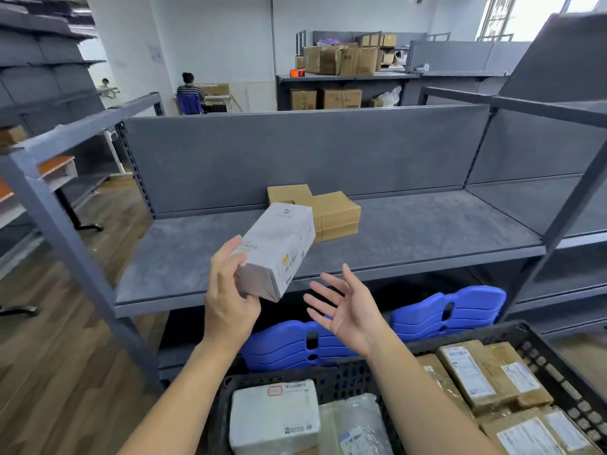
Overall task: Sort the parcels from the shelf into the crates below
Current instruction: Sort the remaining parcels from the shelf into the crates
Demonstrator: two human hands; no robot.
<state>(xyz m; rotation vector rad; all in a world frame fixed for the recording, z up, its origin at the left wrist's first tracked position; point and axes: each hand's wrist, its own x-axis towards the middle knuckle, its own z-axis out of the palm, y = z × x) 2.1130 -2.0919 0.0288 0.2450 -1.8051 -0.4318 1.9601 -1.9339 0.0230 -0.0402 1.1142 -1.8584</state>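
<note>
The left hand [230,300] grasps a white box [279,244] by its near lower end, thumb on the upper face and fingers wrapped beneath. The box is tilted, its far end raised over the front edge of the grey shelf [427,231], clear of the shelf surface. A barcode label on its side is too blurred to read. The right hand [348,307] is released, palm up and fingers spread, just beside the box and not touching it. Two brown cartons [335,215] lie touching on the shelf against the back panel. Below, a black crate [279,376] holds a white padded parcel [272,412] and a clear-wrapped one. What appears to be a second crate [542,353], at the right, holds brown labelled parcels [476,376]. Blue plastic pieces [450,310] stand under the shelf.
</note>
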